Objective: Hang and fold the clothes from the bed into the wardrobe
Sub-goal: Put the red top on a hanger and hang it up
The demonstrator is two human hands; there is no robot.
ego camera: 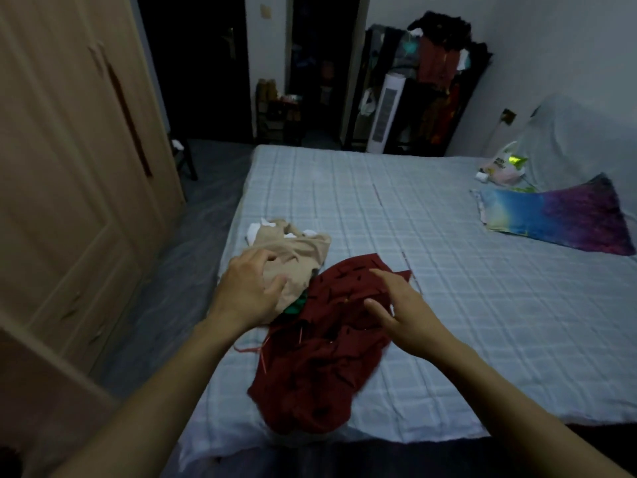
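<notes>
A pile of clothes lies on the near left part of the bed point(448, 270). A crumpled dark red garment point(317, 370) with black marks is nearest to me. A beige garment point(300, 253) lies behind it on the left, with white cloth point(256, 231) under its far edge and a bit of green cloth point(296, 307) between the two. My left hand point(248, 288) rests on the beige garment with fingers spread and loosely bent. My right hand point(403, 308) hovers over the red garment, fingers relaxed and holding nothing. The wooden wardrobe point(69, 167) stands at the left, doors closed.
A colourful blue and purple cloth point(558, 219) and a plastic bag point(503, 165) lie at the bed's far right, next to a grey covered shape point(579, 139). A white tower fan point(384, 112) and a loaded dark rack point(437, 81) stand behind the bed. Floor runs between wardrobe and bed.
</notes>
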